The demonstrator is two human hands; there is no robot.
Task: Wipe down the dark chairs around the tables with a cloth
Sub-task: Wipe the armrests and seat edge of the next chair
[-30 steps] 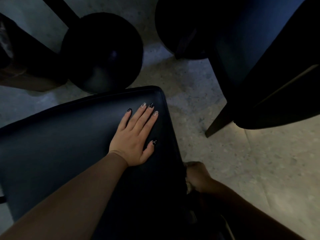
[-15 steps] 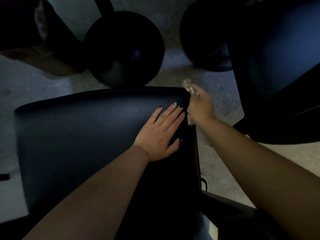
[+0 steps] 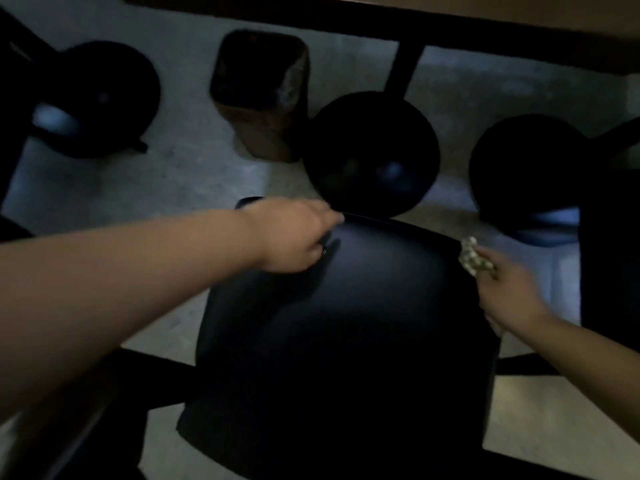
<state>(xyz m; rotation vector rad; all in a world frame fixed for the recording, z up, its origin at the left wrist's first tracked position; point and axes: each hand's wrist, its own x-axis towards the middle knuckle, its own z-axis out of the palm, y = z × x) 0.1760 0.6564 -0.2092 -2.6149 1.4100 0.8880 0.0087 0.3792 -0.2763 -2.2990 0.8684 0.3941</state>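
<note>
A dark padded chair (image 3: 346,323) fills the middle of the view, seen from above. My left hand (image 3: 294,233) is at the seat's far left edge, its fingers curled over the rim; the blur hides the fingertips. My right hand (image 3: 509,292) is at the seat's right edge and pinches a small crumpled pale cloth (image 3: 472,259). The cloth touches the chair's far right corner.
Three round black table bases (image 3: 370,154) (image 3: 519,168) (image 3: 100,98) stand on the pale floor beyond the chair. A brown bin (image 3: 259,95) sits between two of them. A table edge (image 3: 519,15) runs along the top, and another dark chair (image 3: 609,254) stands at the right.
The view swung, so the chair now faces away. My left hand went from lying flat on the seat to curling over its far edge. My right hand kept the cloth at the right edge.
</note>
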